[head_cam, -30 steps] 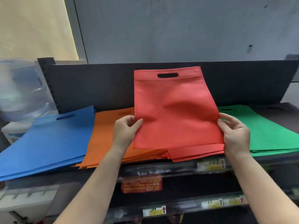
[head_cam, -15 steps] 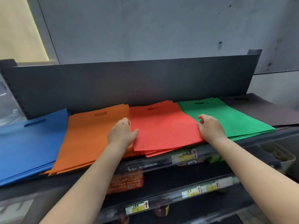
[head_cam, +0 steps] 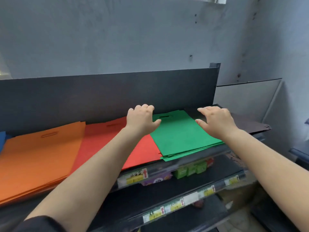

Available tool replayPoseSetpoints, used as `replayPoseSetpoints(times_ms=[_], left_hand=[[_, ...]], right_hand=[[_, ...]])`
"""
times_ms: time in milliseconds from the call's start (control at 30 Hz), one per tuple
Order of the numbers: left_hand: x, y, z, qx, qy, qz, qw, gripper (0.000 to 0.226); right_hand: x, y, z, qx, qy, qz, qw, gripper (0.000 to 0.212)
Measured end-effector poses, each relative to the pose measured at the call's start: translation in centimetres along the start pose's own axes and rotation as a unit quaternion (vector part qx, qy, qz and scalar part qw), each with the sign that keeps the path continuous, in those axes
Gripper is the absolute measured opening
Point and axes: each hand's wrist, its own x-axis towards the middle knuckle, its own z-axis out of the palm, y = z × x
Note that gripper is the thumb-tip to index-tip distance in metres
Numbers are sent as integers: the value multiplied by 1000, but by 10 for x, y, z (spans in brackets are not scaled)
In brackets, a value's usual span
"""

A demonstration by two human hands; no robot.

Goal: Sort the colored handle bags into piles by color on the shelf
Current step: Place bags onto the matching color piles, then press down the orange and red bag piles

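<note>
Now both hands, left hand (head_cam: 141,120) and right hand (head_cam: 217,122), over green pile (head_cam: 182,138).

Flat non-woven fabric handle bags are laid in colour piles side by side along the dark metal shelf (head_cam: 215,149), handle cut-outs toward the back panel. From left: only a sliver of the blue pile (head_cam: 2,139) is seen at the frame edge; the orange pile (head_cam: 38,163) is stacked w/ edges slightly fanned; the red pile (head_cam: 107,143) is partly overlapped by the orange at its left edge; the green pile (head_cam: 182,138) is laid over the red's right edge, several layers fanned at the front; the dark brown pile (head_cam: 247,122) is placed at far right, its corner overhanging the shelf end.
</note>
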Motion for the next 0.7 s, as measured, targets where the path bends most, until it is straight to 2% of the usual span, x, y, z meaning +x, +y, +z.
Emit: replayPoseSetpoints(times_ms=[333,700], left_hand=[[62,190,27,-34,-12,110,993,50],[90,363,44,-92,-43,242,965,52]], right_hand=[[-54,171,-20,-91,-75,130,985,60],[-138,298,-44,-159,-128,270,941,58]])
